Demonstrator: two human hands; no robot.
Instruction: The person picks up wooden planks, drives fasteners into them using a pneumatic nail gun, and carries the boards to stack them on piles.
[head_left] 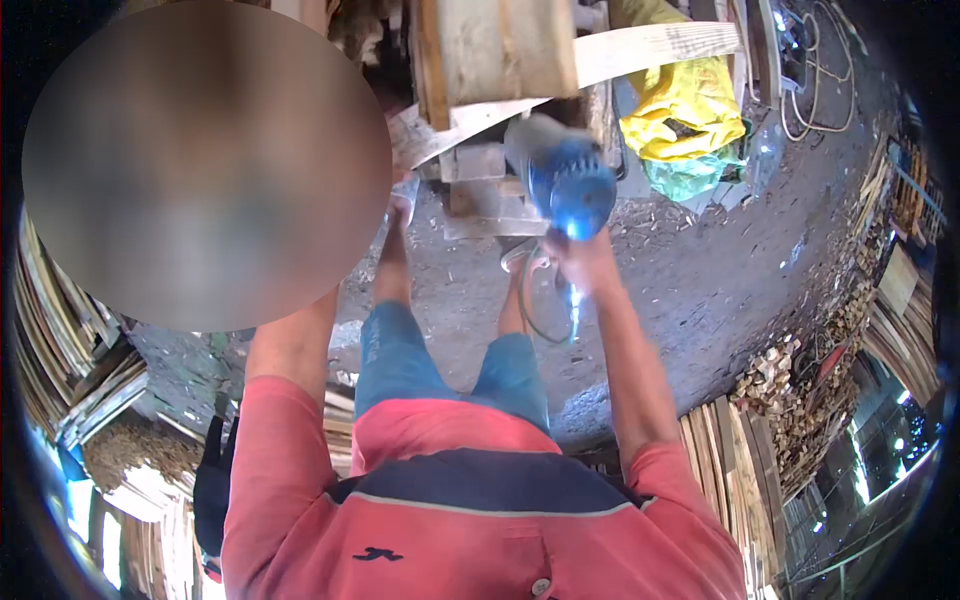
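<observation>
A blue power tool [572, 185] with a grey front end is gripped in my right hand [585, 262], and it is blurred by motion. A cable hangs from the tool in a loop. The tool is just in front of a stack of wooden pieces [500, 50] at the top centre. My left forearm [290, 345] reaches forward at the left, and a large blurred disc hides my left hand and whatever it touches.
A pale curved board [660, 48] crosses the top. Yellow and green bags [685, 115] lie beyond the tool on the right. Wood scraps [790, 390] are heaped at the right. Stacked planks [55, 330] stand at the left. A coiled cord [815, 125] lies at the upper right.
</observation>
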